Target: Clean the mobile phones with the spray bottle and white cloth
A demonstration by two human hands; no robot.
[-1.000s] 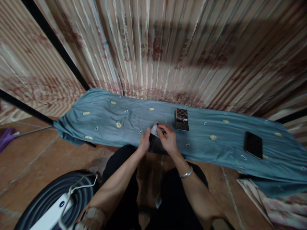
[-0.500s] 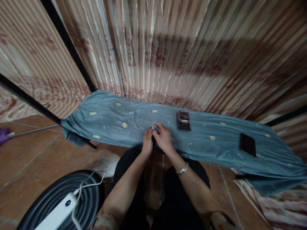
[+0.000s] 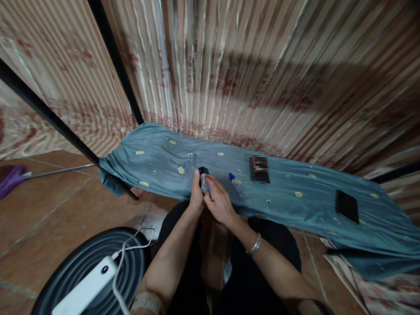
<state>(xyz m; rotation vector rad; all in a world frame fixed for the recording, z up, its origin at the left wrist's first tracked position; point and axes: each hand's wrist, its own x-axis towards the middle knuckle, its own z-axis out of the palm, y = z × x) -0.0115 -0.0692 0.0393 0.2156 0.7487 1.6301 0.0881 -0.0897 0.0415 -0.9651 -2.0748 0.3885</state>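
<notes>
Long surface draped in blue-grey patterned cloth, small blue-capped bottle, blurred dark box, black phone lying on it

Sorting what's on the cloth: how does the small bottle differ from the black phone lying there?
The small bottle is clear with a blue cap; the black phone is a dark, flat slab. The bottle lies close to the right hand; the phone lies far off toward the right end. The bottle looks slimmer than the phone. Both lie untouched on the blue cloth.
</notes>
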